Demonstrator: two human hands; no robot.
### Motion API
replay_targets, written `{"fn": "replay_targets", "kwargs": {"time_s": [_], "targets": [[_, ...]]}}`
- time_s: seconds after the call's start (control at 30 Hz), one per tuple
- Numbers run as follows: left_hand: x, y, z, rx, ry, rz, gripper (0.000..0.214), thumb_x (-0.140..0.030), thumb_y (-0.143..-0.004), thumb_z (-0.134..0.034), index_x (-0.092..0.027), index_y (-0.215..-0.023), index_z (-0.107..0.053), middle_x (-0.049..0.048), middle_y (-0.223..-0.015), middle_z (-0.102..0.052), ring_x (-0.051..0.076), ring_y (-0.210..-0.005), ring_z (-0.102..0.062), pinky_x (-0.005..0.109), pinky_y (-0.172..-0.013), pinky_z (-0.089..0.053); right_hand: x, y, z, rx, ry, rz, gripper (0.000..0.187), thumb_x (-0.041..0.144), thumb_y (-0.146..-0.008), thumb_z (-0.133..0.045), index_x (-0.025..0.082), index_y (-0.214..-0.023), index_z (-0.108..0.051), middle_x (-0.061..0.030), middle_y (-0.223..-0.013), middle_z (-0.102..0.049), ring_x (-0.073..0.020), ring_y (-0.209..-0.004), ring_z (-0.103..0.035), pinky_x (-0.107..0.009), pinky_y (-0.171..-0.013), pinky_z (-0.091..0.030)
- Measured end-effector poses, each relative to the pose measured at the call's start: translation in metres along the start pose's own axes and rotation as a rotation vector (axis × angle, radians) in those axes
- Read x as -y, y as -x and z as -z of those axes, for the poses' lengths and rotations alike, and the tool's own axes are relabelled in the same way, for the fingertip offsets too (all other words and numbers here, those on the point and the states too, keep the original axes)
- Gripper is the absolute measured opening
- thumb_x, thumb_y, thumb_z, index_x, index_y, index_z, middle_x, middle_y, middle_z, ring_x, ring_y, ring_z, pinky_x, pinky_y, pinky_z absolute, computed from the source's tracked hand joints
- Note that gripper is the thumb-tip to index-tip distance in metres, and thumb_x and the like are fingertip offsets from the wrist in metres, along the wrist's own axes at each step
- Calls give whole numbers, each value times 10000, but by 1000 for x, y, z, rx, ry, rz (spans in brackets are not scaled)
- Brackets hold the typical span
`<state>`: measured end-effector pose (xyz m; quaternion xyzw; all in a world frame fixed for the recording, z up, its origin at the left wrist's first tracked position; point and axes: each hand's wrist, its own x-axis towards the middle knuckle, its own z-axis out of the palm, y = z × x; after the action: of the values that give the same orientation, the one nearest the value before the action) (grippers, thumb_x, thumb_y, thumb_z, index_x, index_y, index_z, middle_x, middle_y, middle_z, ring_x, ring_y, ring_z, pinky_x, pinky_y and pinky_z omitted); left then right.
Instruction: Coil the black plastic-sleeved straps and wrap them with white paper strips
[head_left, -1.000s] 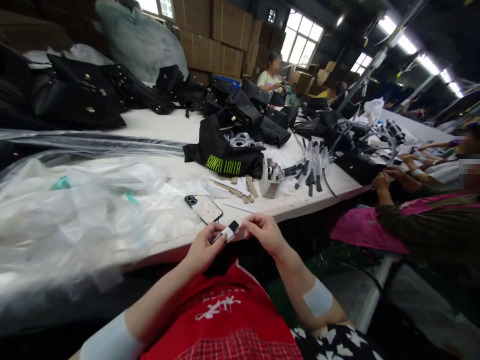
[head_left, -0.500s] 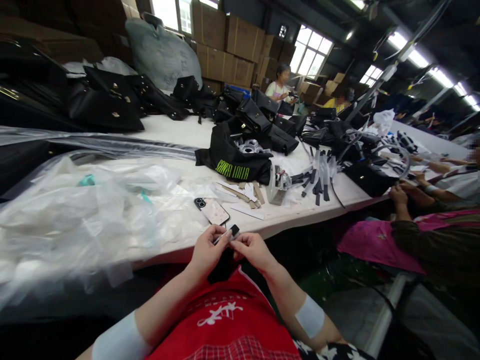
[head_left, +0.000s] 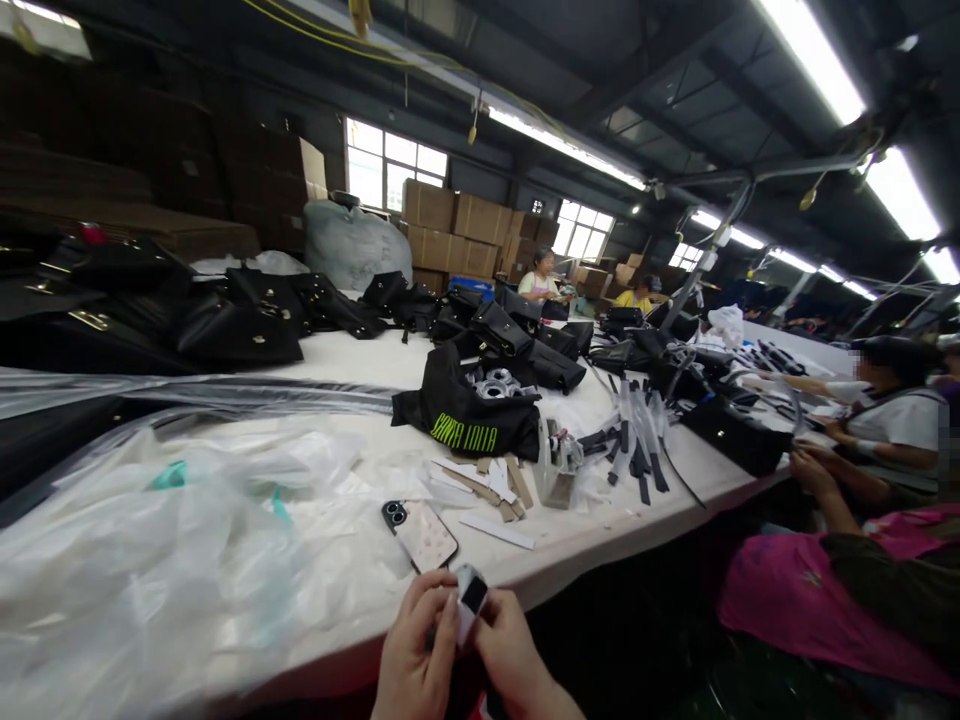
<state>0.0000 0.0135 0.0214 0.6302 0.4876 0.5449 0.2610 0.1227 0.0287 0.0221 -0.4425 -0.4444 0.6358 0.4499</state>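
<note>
At the table's near edge, my two hands are close together around a small black strap end in a pale, whitish wrap (head_left: 468,600). My left hand (head_left: 420,640) is closed, with thumb and fingers pinching the wrapped piece from the left. From the right, my right hand (head_left: 514,650) grips the same piece, fingers curled and partly hidden behind it. The piece's lower part is out of sight between the hands. Just beyond them lies a phone in a pale patterned case (head_left: 424,535), near cardboard and white strips (head_left: 495,485).
Crumpled clear plastic bags (head_left: 187,560) cover the table's left side. Beyond are a black cloth bag with green lettering (head_left: 465,425), a clear box (head_left: 556,470), wrapped black straps (head_left: 637,440) and black handbags (head_left: 255,320). A co-worker's pink apron (head_left: 795,600) is at right.
My view has tilted upward, so the table and hands sit lower in the picture. More of the pale wrap now shows on the piece between my fingers, which stands more upright.
</note>
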Motion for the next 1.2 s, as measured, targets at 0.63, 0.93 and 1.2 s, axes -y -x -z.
{"fn": "replay_targets", "kwargs": {"time_s": [0.63,0.93,1.2], "targets": [[24,9,28,98,-139,158,238,-318,-877,-521,-214,-1056,-639,128,-1181,-630,260,-1137,-591,461,-997,-484,222,-184,26,-542,1060,1082,183,263,-817,-551,139,-886,-665,-126,-942,-664,-235,-921,-593,-387,-889,-459],[34,-12,48,186,-178,117,199,-199,-850,-513,-201,-1015,-625,110,-1088,-647,229,-1053,-608,407,-969,-482,-4,-36,60,-60,1090,627,178,251,-871,-515,188,-838,-677,-85,-857,-681,-212,-830,-636,-337,-769,-515],[42,-36,38,258,-219,64,208,-231,-865,-508,-191,-1042,-611,113,-1078,-634,232,-1043,-591,409,-966,-466,-32,12,98,-212,937,291,303,414,-882,-513,179,-835,-698,-95,-883,-704,-221,-831,-666,-312,-768,-544]]}}
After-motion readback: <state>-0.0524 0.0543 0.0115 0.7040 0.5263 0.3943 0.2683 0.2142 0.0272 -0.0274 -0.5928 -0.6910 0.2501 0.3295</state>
